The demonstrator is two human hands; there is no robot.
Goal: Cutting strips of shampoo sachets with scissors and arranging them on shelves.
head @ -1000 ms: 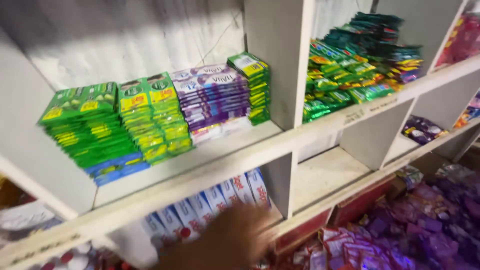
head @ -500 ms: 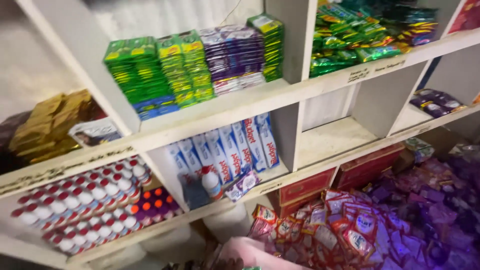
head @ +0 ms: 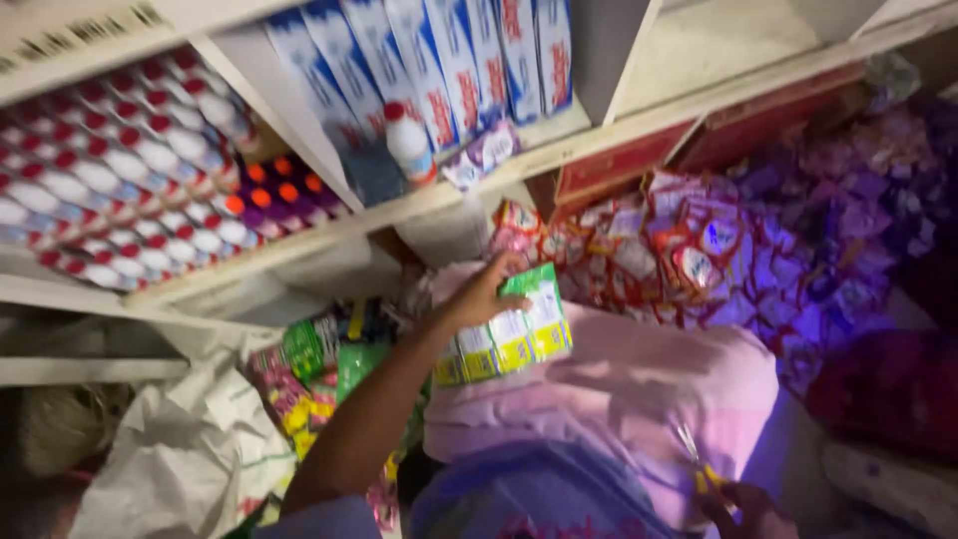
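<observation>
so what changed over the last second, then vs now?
The view swung down from the upper shelves to the lowest shelf and the bags below. The left hand, not clearly in view before, now grips a strip of green and yellow sachets over a pink plastic bag. The right hand shows at the bottom edge. The blue and white cartons and the small white bottle stayed put.
</observation>
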